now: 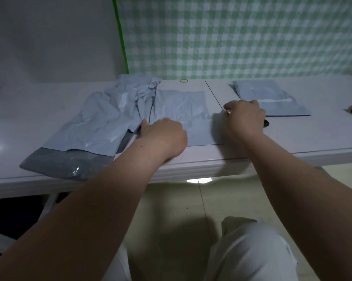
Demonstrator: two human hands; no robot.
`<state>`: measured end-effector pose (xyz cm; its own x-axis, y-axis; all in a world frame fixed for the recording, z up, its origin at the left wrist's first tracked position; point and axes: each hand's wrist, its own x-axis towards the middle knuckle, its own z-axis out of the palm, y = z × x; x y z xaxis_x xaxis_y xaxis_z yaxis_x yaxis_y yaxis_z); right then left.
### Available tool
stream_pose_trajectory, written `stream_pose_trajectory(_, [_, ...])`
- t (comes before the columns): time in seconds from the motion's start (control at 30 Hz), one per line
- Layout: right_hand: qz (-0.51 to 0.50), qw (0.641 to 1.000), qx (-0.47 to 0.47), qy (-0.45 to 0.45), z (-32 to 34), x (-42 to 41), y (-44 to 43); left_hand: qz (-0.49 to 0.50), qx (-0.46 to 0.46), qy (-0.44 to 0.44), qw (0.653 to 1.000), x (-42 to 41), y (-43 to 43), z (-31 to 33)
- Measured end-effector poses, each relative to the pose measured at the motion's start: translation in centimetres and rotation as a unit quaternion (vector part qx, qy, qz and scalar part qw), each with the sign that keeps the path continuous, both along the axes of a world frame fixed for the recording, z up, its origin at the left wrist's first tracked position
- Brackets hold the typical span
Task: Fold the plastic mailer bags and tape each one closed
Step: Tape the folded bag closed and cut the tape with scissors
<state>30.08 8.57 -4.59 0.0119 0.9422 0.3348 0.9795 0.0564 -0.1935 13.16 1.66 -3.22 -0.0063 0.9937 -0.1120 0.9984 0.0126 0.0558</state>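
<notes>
**Pressing down on one flat mailer at the table's middle**

Pressing knuckles-up, the left hand [163,136] lay on the near left part of a flat mailer bag [181,107]. Its thumb ran along the bag's left edge. Its fingers were tucked out of sight, so whether they gripped the plastic could not be told.

The right hand [244,118] was well apart from it, just beside the bag's right edge. Its fingers were curled, and a dark object [266,123] showed from under its outer side. Whether the hand held that object could not be told.

A heap of crumpled mailer bags [108,122] lay left of the flat one, and folded mailer bags [269,94] lay to the right, behind the right hand. All rested on a white table [312,136]. A rubber band [183,80] lay near its far edge, below a green checked cloth [242,37].
</notes>
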Motion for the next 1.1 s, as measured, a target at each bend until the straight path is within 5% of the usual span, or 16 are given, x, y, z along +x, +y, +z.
stream_pose_trajectory(0.23, [-0.017,0.996,-0.073,-0.051,0.1,1.5,2.8,-0.002,0.101,-0.176,0.979,0.6,2.1,0.8])
stream_pose_trajectory(0.3, [0.005,0.998,-0.055,0.001,0.8,1.6,2.9,-0.013,0.129,-0.225,0.966,0.9,2.5,1.2])
stream_pose_trajectory(0.37, [0.065,0.982,-0.039,0.172,1.7,1.4,2.7,-0.016,0.157,-0.270,0.950,1.1,2.7,1.6])
stream_pose_trajectory(0.47, [0.132,0.846,-0.109,0.505,3.7,1.0,1.5,0.000,0.189,-0.350,0.917,1.4,2.7,2.0])
stream_pose_trajectory(0.63, [0.116,0.578,-0.255,0.766,5.4,0.5,-0.1,-0.008,0.193,-0.467,0.863,2.0,2.1,2.5])
stream_pose_trajectory(0.73, [0.114,0.495,-0.287,0.812,5.9,0.0,-1.2,-0.036,0.233,-0.459,0.856,1.9,1.9,2.5])
stream_pose_trajectory(0.83, [0.112,0.452,-0.311,0.829,6.3,-0.7,-2.1,-0.042,0.301,-0.436,0.847,1.9,1.7,2.5])
stream_pose_trajectory(0.9, [0.111,0.453,-0.321,0.824,6.6,-1.1,-2.5,-0.038,0.338,-0.431,0.835,1.8,1.4,2.7])
stream_pose_trajectory(0.93, [0.109,0.481,-0.319,0.809,6.6,-1.3,-2.6,-0.037,0.343,-0.433,0.833,1.7,1.3,2.8])
stream_pose_trajectory(1.03, [0.108,0.643,-0.263,0.711,6.3,-1.4,-2.3,-0.023,0.316,-0.464,0.827,1.0,1.1,2.9])
stream_pose_trajectory(1.1, [0.148,0.709,-0.234,0.649,5.8,-1.3,-2.1,-0.012,0.284,-0.520,0.805,0.5,0.9,2.8])
